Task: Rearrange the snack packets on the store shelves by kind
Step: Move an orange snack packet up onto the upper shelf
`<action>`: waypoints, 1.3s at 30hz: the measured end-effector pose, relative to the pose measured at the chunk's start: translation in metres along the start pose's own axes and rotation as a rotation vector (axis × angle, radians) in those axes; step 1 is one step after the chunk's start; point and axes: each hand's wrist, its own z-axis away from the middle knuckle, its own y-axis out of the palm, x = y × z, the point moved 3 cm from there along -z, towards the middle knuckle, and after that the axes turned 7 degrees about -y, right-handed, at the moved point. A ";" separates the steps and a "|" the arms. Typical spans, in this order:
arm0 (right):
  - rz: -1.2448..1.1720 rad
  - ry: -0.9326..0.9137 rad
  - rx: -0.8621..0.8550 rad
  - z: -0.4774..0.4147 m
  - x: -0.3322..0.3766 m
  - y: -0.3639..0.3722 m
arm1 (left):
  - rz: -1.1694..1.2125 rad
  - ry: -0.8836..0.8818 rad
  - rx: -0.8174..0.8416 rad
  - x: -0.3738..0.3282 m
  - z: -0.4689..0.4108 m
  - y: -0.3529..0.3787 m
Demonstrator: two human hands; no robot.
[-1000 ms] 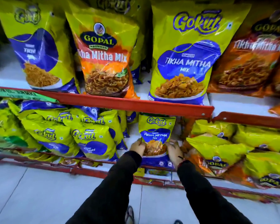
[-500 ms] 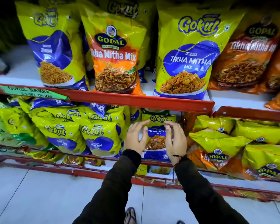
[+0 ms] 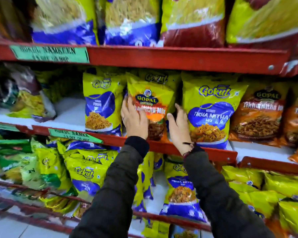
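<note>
On the middle shelf stands a yellow-and-orange Gopal Tikha Mitha Mix packet, wedged between a Gokul sev packet on its left and a large Gokul Tikha Mitha Mix packet on its right. My left hand lies flat on the Gopal packet's front left, fingers spread. My right hand is at the packet's right edge, thumb and fingers apart, in the gap beside the large Gokul packet. Neither hand visibly closes around it. Orange Gopal packets stand further right.
A small Gokul Tikha Mitha Mix packet stands on the lower shelf among several Gokul packets. Yellow Gopal packets lie at lower right. Red shelf rails carry green price labels. Large packets fill the top shelf.
Both hands let go of the small Gokul packet on the lower shelf and rose to the middle shelf, onto the Gopal packet. The view tilted upward.
</note>
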 end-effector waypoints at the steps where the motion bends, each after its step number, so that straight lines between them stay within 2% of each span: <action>1: -0.014 0.121 0.051 -0.007 -0.004 0.007 | 0.089 -0.132 0.053 0.005 -0.010 0.002; 4: -0.190 0.334 0.171 -0.013 -0.015 0.024 | 0.302 -0.480 0.226 0.030 -0.026 0.013; 6: -0.303 0.347 0.190 -0.014 -0.018 0.030 | 0.286 -0.525 0.296 0.040 -0.028 0.014; 9: -0.282 0.267 0.176 -0.011 -0.014 0.028 | 0.350 -0.439 0.305 0.044 -0.029 0.010; 12: -0.310 0.141 0.097 -0.006 0.002 0.017 | 0.397 -0.314 0.283 0.032 -0.027 -0.001; 15: -0.376 0.099 0.017 0.000 0.021 -0.004 | 0.469 -0.209 0.259 0.007 -0.021 -0.016; 18: -0.479 0.077 -0.065 0.013 0.031 -0.033 | 0.627 -0.225 0.319 -0.020 -0.003 -0.021; 21: -0.580 0.171 -0.154 0.032 0.026 -0.068 | 0.734 -0.295 0.344 -0.038 0.033 -0.014; 24: -0.611 0.115 -0.185 0.048 0.018 -0.110 | 0.795 -0.358 0.332 -0.050 0.071 -0.007; 29: -0.645 0.094 -0.236 0.078 -0.001 -0.181 | 0.727 -0.230 0.300 -0.076 0.116 0.006; 33: -0.637 0.122 -0.282 0.097 -0.011 -0.225 | 0.749 -0.281 0.282 -0.090 0.146 0.015; 39: -0.645 0.127 -0.294 0.128 -0.023 -0.277 | 0.646 -0.205 0.305 -0.105 0.194 0.033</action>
